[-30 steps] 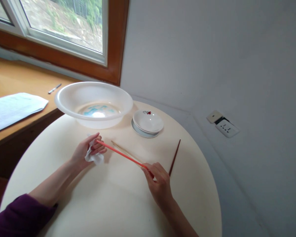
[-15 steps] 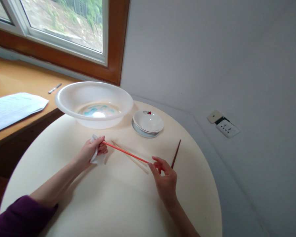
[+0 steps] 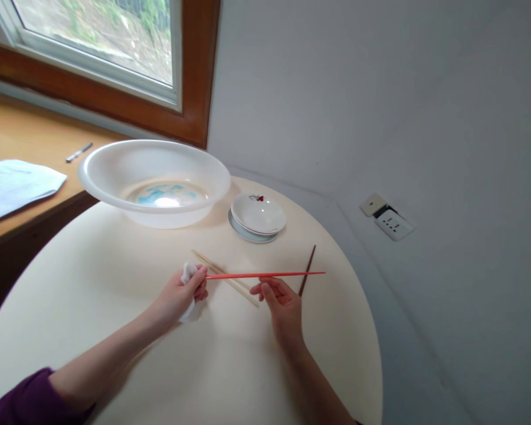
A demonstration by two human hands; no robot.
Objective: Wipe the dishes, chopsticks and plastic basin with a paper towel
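One red chopstick [image 3: 235, 275] has swung to run left-right above the table [image 3: 230, 366]. Left hand [image 3: 186, 291]: clamped on its left end, with tissue [image 3: 189, 272]. Right hand [image 3: 284, 304]: off the right end, now exposed; grip at mid-length cannot be told.

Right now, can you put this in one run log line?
left hand: holds red chopstick end, white tissue | right hand: at its middle, grip unclear | table: pale chopsticks, dark chopstick, basin, stacked dishes

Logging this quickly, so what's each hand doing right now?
Left hand: closed, holding the red chopstick by one end, plus a tissue.
Right hand: fingers loosely curled at the chopstick's middle; can't tell whether it's holding it.
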